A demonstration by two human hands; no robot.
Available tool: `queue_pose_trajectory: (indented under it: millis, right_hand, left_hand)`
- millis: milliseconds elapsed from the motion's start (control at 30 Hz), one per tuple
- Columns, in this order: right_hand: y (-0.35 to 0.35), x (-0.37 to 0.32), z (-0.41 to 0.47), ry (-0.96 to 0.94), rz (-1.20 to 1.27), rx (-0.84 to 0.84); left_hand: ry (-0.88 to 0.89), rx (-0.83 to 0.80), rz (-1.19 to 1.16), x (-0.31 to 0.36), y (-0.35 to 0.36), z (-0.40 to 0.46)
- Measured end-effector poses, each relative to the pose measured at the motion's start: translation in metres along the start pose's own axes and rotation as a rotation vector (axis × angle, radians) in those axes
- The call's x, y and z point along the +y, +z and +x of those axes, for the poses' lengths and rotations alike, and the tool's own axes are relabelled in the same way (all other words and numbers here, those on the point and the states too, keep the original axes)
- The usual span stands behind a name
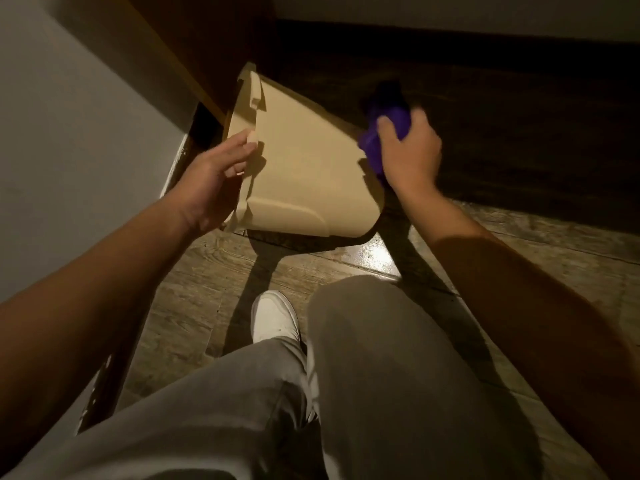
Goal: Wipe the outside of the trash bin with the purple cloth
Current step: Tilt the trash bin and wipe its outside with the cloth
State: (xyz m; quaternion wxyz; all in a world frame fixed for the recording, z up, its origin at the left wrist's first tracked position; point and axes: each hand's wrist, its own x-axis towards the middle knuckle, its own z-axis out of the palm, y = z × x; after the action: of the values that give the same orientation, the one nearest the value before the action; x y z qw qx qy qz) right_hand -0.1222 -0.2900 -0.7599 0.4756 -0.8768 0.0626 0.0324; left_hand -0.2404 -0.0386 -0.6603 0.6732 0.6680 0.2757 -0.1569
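Bin (304, 174) tipped | left hand (211, 181) clamps rim | right hand (408, 150) bunches purple cloth (384, 126) at base | advise flat, overlapping strokes.

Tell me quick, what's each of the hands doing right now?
Left hand: closed on the rim of the tipped beige plastic trash bin.
Right hand: closed around the bunched purple cloth, at the bin's base end.

- The left hand (211, 178) grips the rim of the tilted beige trash bin (304, 174).
- The right hand (408, 150) presses the bunched purple cloth (384, 129) against the bin's base end.
- Wooden floor (214, 292) lies beneath both hands.
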Motion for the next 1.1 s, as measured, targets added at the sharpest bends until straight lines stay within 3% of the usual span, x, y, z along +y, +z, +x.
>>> queue_pose_trajectory:
  millis: [100, 233, 333, 533, 633, 733, 867, 967, 1100]
  right_hand:
    - [0.004, -0.060, -0.024, -0.171, 0.201, -0.109]
    - [0.020, -0.098, -0.057, -0.301, 0.222, -0.171]
    - [0.040, -0.097, -0.078, -0.371, 0.103, -0.210]
    - [0.067, -0.069, -0.077, -0.532, -0.234, -0.061]
    - [0.058, -0.026, -0.057, -0.490, -0.337, -0.021]
    - [0.039, 0.027, -0.034, -0.327, -0.452, 0.019]
    - [0.010, 0.088, -0.021, -0.081, -0.585, -0.106]
    - [0.001, 0.090, -0.018, 0.035, -0.404, -0.005]
    - [0.000, 0.036, -0.008, -0.086, -0.092, 0.180]
  left_hand:
    - [-0.075, 0.011, 0.153, -0.014, -0.003, -0.004]
    - [-0.072, 0.124, 0.151, -0.014, 0.001, -0.005]
    - [-0.005, 0.194, 0.083, 0.000, 0.012, 0.000]
    - [-0.032, 0.305, 0.005, 0.002, 0.016, 0.003]
    - [-0.089, 0.345, 0.025, -0.001, 0.007, -0.001]
    - [-0.096, 0.420, 0.046, -0.003, 0.006, 0.000]
    - [-0.032, 0.466, 0.159, 0.001, 0.010, 0.000]
    - [-0.044, 0.407, 0.121, 0.002, 0.005, 0.001]
    - [0.028, 0.212, 0.064, 0.004, 0.000, -0.004]
